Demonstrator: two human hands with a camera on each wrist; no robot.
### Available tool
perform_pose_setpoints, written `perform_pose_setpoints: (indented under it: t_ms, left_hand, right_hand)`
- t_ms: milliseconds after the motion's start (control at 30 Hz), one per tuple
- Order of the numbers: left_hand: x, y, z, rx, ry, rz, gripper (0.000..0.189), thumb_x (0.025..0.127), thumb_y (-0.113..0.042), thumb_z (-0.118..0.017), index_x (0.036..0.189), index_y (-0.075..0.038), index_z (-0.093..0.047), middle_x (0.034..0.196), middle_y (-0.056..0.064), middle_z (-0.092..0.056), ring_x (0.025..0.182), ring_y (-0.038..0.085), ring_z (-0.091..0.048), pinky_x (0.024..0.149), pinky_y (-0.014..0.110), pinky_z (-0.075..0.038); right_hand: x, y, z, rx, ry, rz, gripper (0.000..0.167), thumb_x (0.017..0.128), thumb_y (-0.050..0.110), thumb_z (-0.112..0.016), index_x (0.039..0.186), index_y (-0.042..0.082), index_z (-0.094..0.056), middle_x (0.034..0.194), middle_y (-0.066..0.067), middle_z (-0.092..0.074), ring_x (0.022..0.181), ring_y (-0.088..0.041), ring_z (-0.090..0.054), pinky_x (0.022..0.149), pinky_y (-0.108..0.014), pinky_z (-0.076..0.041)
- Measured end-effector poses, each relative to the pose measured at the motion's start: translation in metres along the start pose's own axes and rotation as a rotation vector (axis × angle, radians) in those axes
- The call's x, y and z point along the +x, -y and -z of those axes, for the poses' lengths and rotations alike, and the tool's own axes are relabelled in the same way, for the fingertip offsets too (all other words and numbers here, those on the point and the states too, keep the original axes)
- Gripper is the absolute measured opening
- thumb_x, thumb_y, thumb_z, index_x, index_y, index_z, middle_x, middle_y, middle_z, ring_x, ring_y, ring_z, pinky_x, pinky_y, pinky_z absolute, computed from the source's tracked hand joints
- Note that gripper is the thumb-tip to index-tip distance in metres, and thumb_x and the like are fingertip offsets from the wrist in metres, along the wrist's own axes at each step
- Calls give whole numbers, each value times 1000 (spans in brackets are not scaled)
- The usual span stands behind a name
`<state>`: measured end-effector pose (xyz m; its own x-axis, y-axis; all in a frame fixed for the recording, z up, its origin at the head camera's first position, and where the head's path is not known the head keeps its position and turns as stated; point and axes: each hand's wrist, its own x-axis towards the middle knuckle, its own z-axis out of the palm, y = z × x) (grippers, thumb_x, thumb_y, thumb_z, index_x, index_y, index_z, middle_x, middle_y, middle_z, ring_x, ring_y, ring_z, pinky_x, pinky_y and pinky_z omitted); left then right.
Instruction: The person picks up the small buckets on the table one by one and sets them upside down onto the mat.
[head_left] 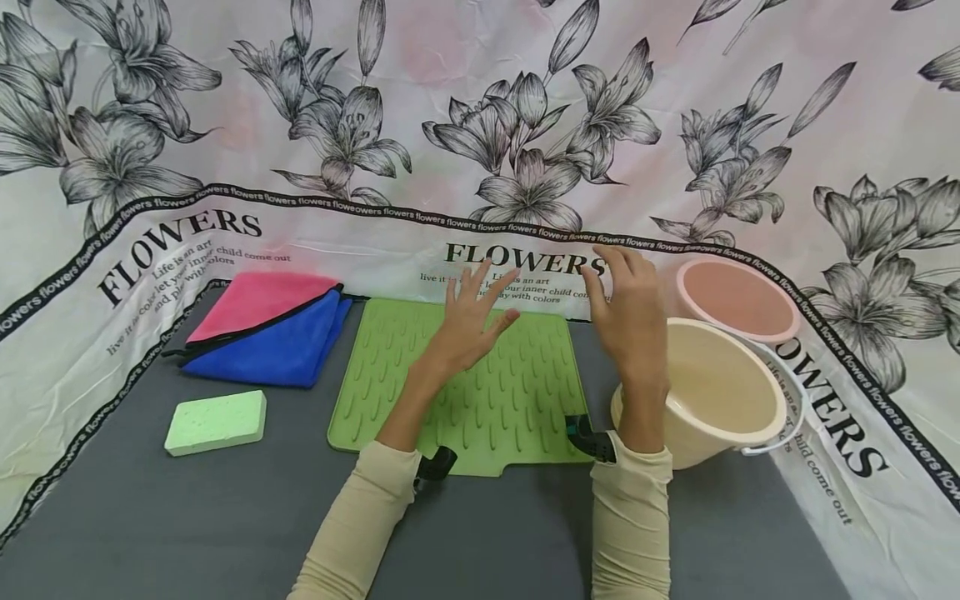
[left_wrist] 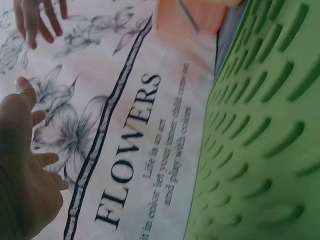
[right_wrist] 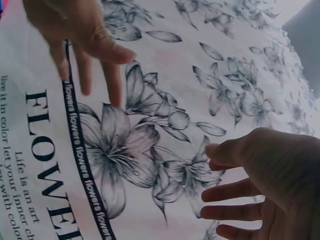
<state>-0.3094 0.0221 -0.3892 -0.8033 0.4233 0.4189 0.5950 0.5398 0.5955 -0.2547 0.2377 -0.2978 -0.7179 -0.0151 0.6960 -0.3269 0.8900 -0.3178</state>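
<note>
Both hands are raised in the air and hold nothing. The left hand [head_left: 467, 325] hovers over the green ridged mat [head_left: 390, 375], fingers spread; its fingers also show at the left side of the left wrist view. To its right, the right hand [head_left: 633, 312] is lifted near the cream bucket [head_left: 720, 433], fingers extended and slightly bent. In the right wrist view the right hand [right_wrist: 265, 180] and the left hand [right_wrist: 80, 35] face each other with a gap between them. Part of the bucket is hidden behind the right forearm.
A folded pink and blue cloth [head_left: 262, 342] lies left of the mat, with a pale green sponge block [head_left: 216, 422] in front of it. Behind the cream bucket stands a pink bucket [head_left: 738, 300]. A flower-printed sheet [head_left: 420, 167] rises behind the grey table [head_left: 510, 533].
</note>
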Motion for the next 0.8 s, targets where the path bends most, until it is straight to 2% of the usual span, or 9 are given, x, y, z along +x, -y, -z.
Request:
perform_pose_setpoints:
  t_ms: [133,233,367,500,600,700,800]
  left_hand:
    - [0,-15,-22,-110,64,-48,105,85,-90,-3,168,-28,-24,178,14,-9,164,44,-1,131,65,6]
    - [0,-26,-37,-160,128,-81,103,87,-89,-4,168,-28,-24,177,14,-9,164,45,-2,131,67,2]
    - [-2,-38,-53,-136,208,-116,97,89,-84,-5,168,-30,-24,178,13,-10,164,46,-3,130,69,-2]
    - [-7,-49,-69,-100,291,-136,92,91,-80,-7,168,-33,-21,178,13,-8,163,47,-3,129,71,-3]
    - [-10,-58,-82,-110,358,-152,95,88,-82,-4,169,-34,-19,178,11,-7,164,45,-3,129,71,-2]
    - [-12,-65,-93,-126,420,-169,99,86,-85,0,169,-33,-16,179,8,-6,166,35,-8,130,69,-3]
    - [-14,-69,-102,-155,474,-179,93,93,-81,-2,170,-30,-15,178,6,-10,165,27,-16,131,68,-7]
  right_hand:
    - [-5,-1,11,-61,-23,-5,34,104,19,-66,133,2,-68,130,-23,-69,120,-46,-64,106,-57,-49]
    - [-8,-1,18,-106,-40,-15,32,102,17,-68,131,2,-69,125,-24,-72,109,-47,-69,95,-59,-54]
    - [-11,-2,26,-124,-40,-33,30,101,14,-69,128,-1,-70,115,-26,-74,98,-45,-71,84,-58,-56]
    - [-14,-3,35,-113,-26,-65,29,101,10,-69,127,-3,-69,111,-28,-74,98,-43,-72,81,-56,-57]
    - [-17,-7,43,-131,-15,-86,29,100,8,-69,127,-4,-69,110,-30,-75,97,-44,-73,78,-56,-58]
    - [-19,-12,51,-152,45,-116,31,99,7,-71,126,-6,-68,109,-32,-74,96,-46,-74,78,-57,-58]
    - [-22,-18,57,-166,168,-191,34,97,9,-72,126,-8,-67,108,-35,-73,95,-49,-73,79,-60,-57]
